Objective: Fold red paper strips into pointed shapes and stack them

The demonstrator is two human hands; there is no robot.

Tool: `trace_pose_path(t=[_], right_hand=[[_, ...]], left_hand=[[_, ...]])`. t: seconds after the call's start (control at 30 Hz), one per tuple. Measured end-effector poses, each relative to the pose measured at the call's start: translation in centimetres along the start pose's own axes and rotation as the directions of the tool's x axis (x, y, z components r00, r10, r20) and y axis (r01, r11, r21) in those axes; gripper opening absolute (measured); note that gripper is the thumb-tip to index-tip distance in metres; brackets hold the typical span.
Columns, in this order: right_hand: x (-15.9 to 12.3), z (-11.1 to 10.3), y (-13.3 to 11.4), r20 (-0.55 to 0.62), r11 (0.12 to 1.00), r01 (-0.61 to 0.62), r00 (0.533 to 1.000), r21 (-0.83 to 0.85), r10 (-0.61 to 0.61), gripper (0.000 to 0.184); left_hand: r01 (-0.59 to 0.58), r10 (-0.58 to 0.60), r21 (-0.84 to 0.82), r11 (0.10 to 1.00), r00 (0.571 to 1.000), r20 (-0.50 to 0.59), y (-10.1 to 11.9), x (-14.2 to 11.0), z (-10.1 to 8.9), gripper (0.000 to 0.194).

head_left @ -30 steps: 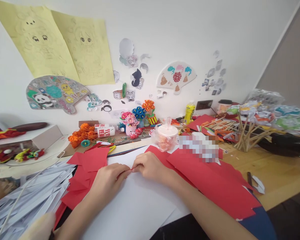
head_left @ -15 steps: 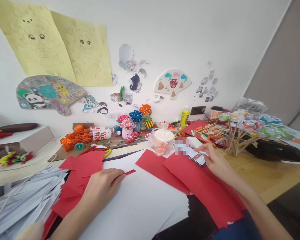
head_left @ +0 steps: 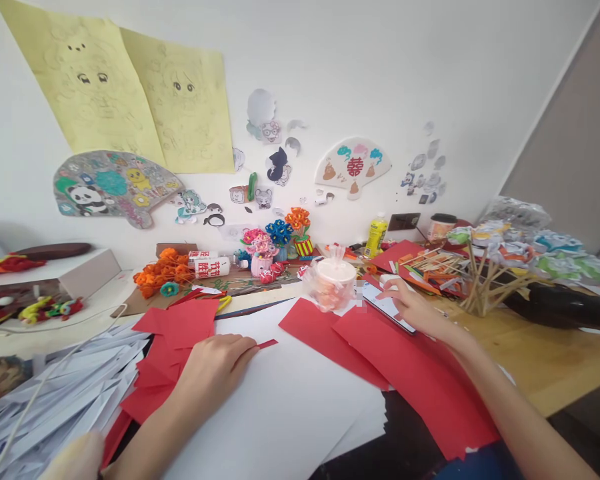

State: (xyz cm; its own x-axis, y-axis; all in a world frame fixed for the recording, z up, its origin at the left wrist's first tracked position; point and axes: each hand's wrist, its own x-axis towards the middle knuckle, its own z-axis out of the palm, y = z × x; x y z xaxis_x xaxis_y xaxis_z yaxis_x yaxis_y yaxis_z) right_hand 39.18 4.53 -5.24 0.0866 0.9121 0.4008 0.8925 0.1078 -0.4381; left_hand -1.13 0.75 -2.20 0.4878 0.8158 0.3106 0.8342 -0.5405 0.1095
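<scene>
My left hand (head_left: 219, 365) rests on a stack of white paper (head_left: 280, 393), its fingers closed on a narrow red paper strip (head_left: 269, 344) whose end sticks out to the right. Over on the right, my right hand (head_left: 415, 312) is at a smartphone (head_left: 391, 311) with a lit screen, fingers stretched over it and at least one appearing to touch the glass. Part of the screen is pixelated. The phone lies by the top of a long red paper sheet (head_left: 405, 373). A second red sheet (head_left: 325, 343) is beside it, partly overlapped.
Folded red papers (head_left: 187, 323) and white paper strips (head_left: 70, 393) lie left. A bagged cup (head_left: 336, 275) stands behind the red sheets. Yarn flowers (head_left: 260, 250), a yellow bottle (head_left: 376, 235) and wooden sticks (head_left: 475, 287) line the back. A white cable (head_left: 35, 387) crosses the left.
My right hand has shifted over the phone's screen, with its fingers more spread. The view has swung slightly left. My left hand keeps its hold on the red strip.
</scene>
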Motion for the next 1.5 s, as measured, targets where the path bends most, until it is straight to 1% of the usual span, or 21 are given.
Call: trace_pose_path(t=[0.07, 0.13, 0.2, 0.33, 0.47, 0.53, 0.63, 0.77, 0.9, 1.0, 1.2, 1.27, 1.33, 1.4, 1.43, 1.5], right_hand=[[0.5, -0.2, -0.1, 0.1, 0.997, 0.006, 0.995, 0.071, -0.013, 0.031], [0.9, -0.4, -0.3, 0.153, 0.993, 0.002, 0.988, 0.116, -0.02, 0.032], [1.1, -0.5, -0.4, 0.164, 0.992, 0.006, 0.986, 0.129, -0.027, 0.034], [0.8, -0.8, -0.4, 0.139, 0.993, -0.002, 0.99, 0.115, -0.014, 0.036], [-0.1, -1.0, 0.7, 0.207, 0.975, -0.026, 0.978, 0.222, -0.022, 0.036], [-0.6, -1.3, 1.2, 0.229, 0.97, -0.042, 0.973, 0.24, -0.015, 0.035], [-1.1, -1.6, 1.4, 0.221, 0.978, -0.049, 0.975, 0.202, 0.003, 0.035], [-0.8, -1.3, 0.5, 0.181, 0.987, -0.03, 0.984, 0.155, 0.002, 0.038], [0.2, -0.3, -0.6, 0.118, 0.993, 0.078, 0.989, 0.084, -0.088, 0.047], [0.6, 0.1, -0.7, 0.107, 0.993, 0.109, 0.988, 0.048, -0.113, 0.05], [0.0, -0.3, 0.8, 0.141, 0.991, 0.058, 0.987, 0.12, -0.075, 0.05], [-0.2, -0.5, 0.7, 0.117, 0.987, 0.058, 0.99, 0.148, -0.076, 0.048], [-0.4, -0.6, -0.8, 0.047, 0.983, 0.085, 0.995, 0.161, -0.093, 0.044], [-1.0, -0.4, -3.9, -0.065, 0.976, 0.142, 0.989, 0.168, -0.132, 0.032], [-1.5, -0.2, -6.0, -0.071, 0.964, 0.186, 0.982, 0.188, -0.176, 0.025], [-2.5, 0.6, -10.7, -0.001, 0.904, 0.311, 0.946, 0.295, -0.325, 0.022]], left_hand=[[-0.009, 0.009, 0.013, 1.0, 1.0, 0.006, -0.1, 0.0, 0.1, 0.035], [-0.014, 0.013, 0.026, 1.0, 1.0, 0.015, -0.1, 0.0, 0.2, 0.036], [-0.017, 0.017, 0.037, 0.999, 1.0, 0.019, -0.1, 0.0, 0.2, 0.037], [-0.023, 0.022, 0.045, 0.999, 1.0, 0.018, -0.2, -0.1, 0.2, 0.036], [-0.026, 0.025, 0.049, 0.998, 0.999, 0.032, -0.2, 0.0, 0.2, 0.036], [-0.031, 0.029, 0.049, 0.998, 0.999, 0.03, -0.2, 0.0, 0.3, 0.036], [-0.03, 0.029, 0.051, 0.998, 0.999, 0.031, -0.2, 0.0, 0.3, 0.036], [-0.02, 0.017, 0.053, 0.998, 0.999, 0.049, -0.1, 0.0, 0.2, 0.036], [-0.01, 0.005, 0.058, 0.998, 0.997, 0.074, -0.1, 0.0, 0.2, 0.036], [-0.003, -0.002, 0.056, 0.998, 0.996, 0.091, 0.1, 0.0, 0.0, 0.037], [-0.009, 0.002, 0.068, 0.998, 0.995, 0.103, 0.3, 0.0, -0.2, 0.037], [0.001, -0.009, 0.076, 0.997, 0.994, 0.11, 0.4, 0.0, -0.2, 0.038], [0.013, -0.022, 0.081, 0.997, 0.993, 0.112, 0.5, 0.1, -0.2, 0.039], [0.025, -0.033, 0.078, 0.997, 0.994, 0.102, 0.5, 0.1, -0.2, 0.039], [0.03, -0.036, 0.07, 0.997, 0.995, 0.091, 0.4, 0.1, -0.1, 0.038], [0.039, -0.041, 0.042, 0.998, 0.997, 0.059, 0.3, 0.1, -0.1, 0.037]])
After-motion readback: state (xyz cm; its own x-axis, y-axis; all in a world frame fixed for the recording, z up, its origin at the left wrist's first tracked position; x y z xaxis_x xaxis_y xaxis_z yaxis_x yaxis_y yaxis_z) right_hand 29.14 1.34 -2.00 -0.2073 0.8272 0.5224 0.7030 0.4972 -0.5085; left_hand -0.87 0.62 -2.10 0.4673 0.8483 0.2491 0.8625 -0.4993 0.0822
